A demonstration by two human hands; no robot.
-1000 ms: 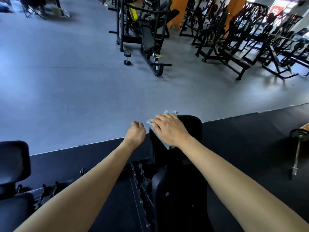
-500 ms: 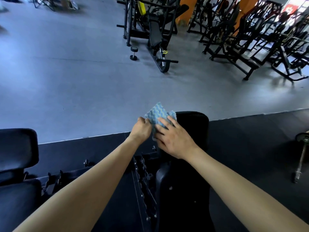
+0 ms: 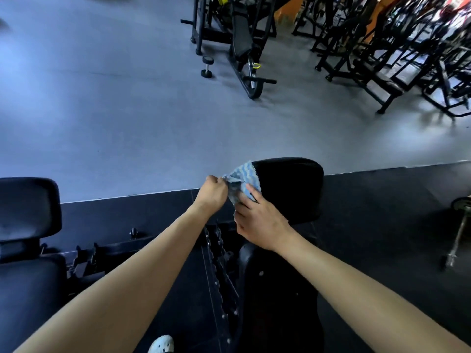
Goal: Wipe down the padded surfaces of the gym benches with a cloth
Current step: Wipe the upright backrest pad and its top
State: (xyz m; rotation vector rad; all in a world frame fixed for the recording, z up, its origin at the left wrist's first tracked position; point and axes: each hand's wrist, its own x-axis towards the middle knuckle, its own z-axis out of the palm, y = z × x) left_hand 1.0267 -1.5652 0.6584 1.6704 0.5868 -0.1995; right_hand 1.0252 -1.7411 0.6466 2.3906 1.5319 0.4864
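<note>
Grey gym flooring (image 3: 102, 110) stretches beyond the bench pad (image 3: 288, 184), which stands over a black mat (image 3: 382, 212). I see my left hand (image 3: 212, 194) just left of the pad's upper edge, fingers curled, pinching one end of the blue-and-white cloth (image 3: 243, 175). My right hand (image 3: 257, 222) sits at the pad's left side and grips the cloth's lower part. The cloth is drawn between both hands against the pad's top left corner. Well left of the pad stands a second padded bench (image 3: 25, 207). Far beyond the pad a dumbbell (image 3: 207, 67) lies beside a black machine (image 3: 242, 42).
</note>
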